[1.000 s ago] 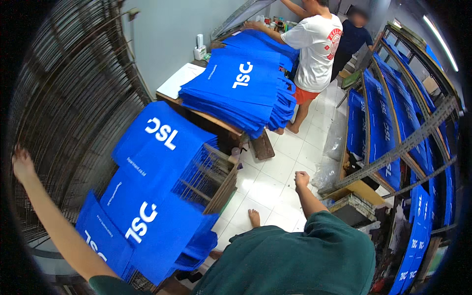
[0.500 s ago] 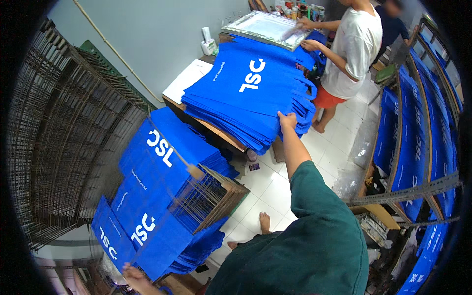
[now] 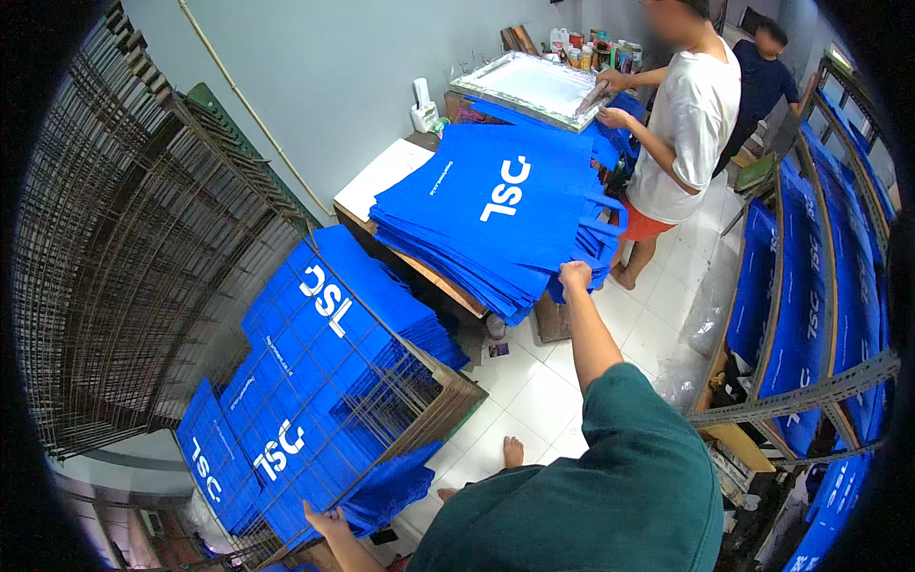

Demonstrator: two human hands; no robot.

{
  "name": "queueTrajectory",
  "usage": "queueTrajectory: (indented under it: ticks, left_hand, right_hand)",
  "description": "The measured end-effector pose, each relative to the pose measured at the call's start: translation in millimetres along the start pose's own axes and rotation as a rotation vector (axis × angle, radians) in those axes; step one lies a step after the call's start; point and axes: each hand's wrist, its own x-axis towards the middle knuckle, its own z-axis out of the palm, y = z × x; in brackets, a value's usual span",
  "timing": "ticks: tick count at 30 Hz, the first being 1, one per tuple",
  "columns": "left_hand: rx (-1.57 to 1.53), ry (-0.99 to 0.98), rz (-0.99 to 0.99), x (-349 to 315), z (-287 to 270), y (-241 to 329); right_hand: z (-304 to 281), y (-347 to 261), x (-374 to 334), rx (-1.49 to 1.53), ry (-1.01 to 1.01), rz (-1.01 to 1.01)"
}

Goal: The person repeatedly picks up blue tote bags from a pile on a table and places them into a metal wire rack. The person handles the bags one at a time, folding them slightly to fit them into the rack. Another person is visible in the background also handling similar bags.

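Observation:
My right hand (image 3: pixel 575 276) is closed on the near corner of the top blue tote bag (image 3: pixel 548 191), which lies on a thick pile at the table. Loop handles of the bags (image 3: pixel 610 219) hang off the pile's right side. Low in the view my left hand (image 3: pixel 327 521) has its fingers apart beside the near edge of a wire drying rack shelf (image 3: pixel 367 381). That shelf lies lowered over several flat blue bags with white print (image 3: pixel 286 367), stacked in layers on the rack.
Raised wire shelves (image 3: pixel 124 257) lean along the left. A co-worker in a white shirt (image 3: pixel 701 114) handles a screen frame (image 3: pixel 534 86) at the table's far end. Another person (image 3: pixel 758 86) stands behind. Shelves with blue bags (image 3: pixel 782 315) line the right. A metal bar (image 3: pixel 801 386) crosses there.
The wire shelf, blurred in mid-swing before, now rests over the bags. My left hand has moved right, away from the far left edge. My right hand stays at the pile's corner; the bag shifts slightly.

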Motion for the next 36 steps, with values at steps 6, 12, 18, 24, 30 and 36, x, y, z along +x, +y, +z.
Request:
queueTrajectory:
  ticks: [6, 12, 18, 24, 30, 36]
  left_hand:
    - [0.483, -0.873, 0.256, -160.4, 182.8, -56.0]
    - [0.679, -1.286, -0.198, -270.0, 347.5, -119.5]
    - [0.430, -1.440, 0.241, -312.5, 369.4, -116.9]
    - [0.455, -1.580, 0.302, -295.8, 316.7, 18.2]
    - [0.394, -1.574, 0.422, -230.5, 214.0, 155.9]
    - [0.262, -1.434, 0.571, -135.2, 52.6, 257.9]
  right_hand:
    - [-19.8, -1.9, -105.3, 0.864, -0.757, 0.312]
    - [-68.3, -20.0, -259.1, 0.720, -0.837, 0.061]
    - [-121.5, 70.8, -275.8, 0.027, -1.292, -0.090]
    - [-186.7, 91.3, -272.7, 0.927, -0.949, 0.534]
    - [-155.7, 35.3, -281.3, 0.491, -1.142, 0.324]
    - [-84.0, -11.0, -440.8, 0.322, -1.281, -0.016]
